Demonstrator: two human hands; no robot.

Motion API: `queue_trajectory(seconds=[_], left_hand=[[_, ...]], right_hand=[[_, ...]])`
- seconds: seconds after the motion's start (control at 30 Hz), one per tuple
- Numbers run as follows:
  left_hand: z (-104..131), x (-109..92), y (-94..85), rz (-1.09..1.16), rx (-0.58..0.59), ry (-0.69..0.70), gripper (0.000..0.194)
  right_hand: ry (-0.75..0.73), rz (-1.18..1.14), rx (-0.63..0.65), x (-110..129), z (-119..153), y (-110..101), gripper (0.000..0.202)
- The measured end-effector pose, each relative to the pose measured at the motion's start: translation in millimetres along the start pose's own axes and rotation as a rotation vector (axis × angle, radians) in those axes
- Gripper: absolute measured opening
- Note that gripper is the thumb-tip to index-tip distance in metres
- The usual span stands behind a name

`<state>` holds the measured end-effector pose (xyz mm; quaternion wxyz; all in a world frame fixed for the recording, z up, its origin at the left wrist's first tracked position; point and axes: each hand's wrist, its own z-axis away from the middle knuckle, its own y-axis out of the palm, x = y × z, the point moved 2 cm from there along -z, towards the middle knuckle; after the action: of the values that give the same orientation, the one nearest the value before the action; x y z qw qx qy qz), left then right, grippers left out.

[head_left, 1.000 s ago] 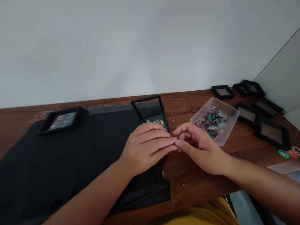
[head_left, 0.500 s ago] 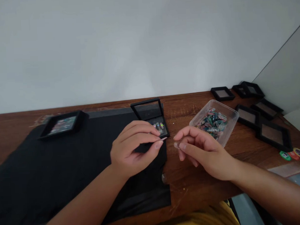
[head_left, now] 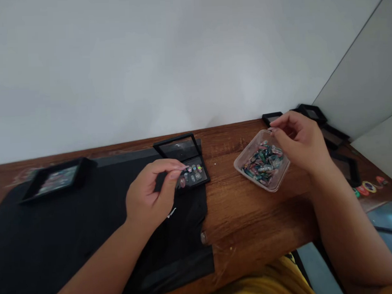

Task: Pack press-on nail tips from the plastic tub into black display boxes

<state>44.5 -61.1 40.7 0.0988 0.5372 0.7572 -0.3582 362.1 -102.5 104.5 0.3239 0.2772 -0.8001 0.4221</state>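
Observation:
My left hand is closed in a pinch on a small press-on nail, partly hidden by the fingertips, at the left side of an open black display case. Several decorated press-on nails lie in rows on the case's clear film, and its lid stands tilted up behind. My right hand is pinched closed above the far right rim of a clear plastic tub. A tiny pale piece shows at its fingertips, too small to name. Many loose press-on nails fill the tub.
A black cloth covers the left of the wooden table. A filled black case lies on it. Further black cases stand at the right, near colourful round pieces. A clear piece lies by the cloth's edge.
My right hand has moved right and up, from beside my left hand to over the tub. My left hand has brought its nail to the case. The view has shifted slightly.

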Motion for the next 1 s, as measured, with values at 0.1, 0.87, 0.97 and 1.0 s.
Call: queue_trajectory(seconds=[0.1, 0.87, 0.97, 1.0], left_hand=[[0.8, 1.5, -1.2, -0.02, -0.045, -0.081, 0.009], [0.0, -0.1, 11.7, 0.345, 0.152, -0.352, 0.024], [1.1, 0.9, 11.2, 0.365, 0.174, -0.385, 0.026], [1.6, 1.2, 11.0, 0.37, 0.183, -0.4, 0.026]], right_hand=[[0.001, 0.098, 0.076, -6.9, -1.0, 1.9, 0.009], [0.042, 0.444, 0.453, -0.1, 9.6, 11.6, 0.012], [0.012, 0.482, 0.456, -0.5, 10.1, 11.5, 0.009], [0.003, 0.495, 0.45, -0.5, 10.4, 11.2, 0.008]])
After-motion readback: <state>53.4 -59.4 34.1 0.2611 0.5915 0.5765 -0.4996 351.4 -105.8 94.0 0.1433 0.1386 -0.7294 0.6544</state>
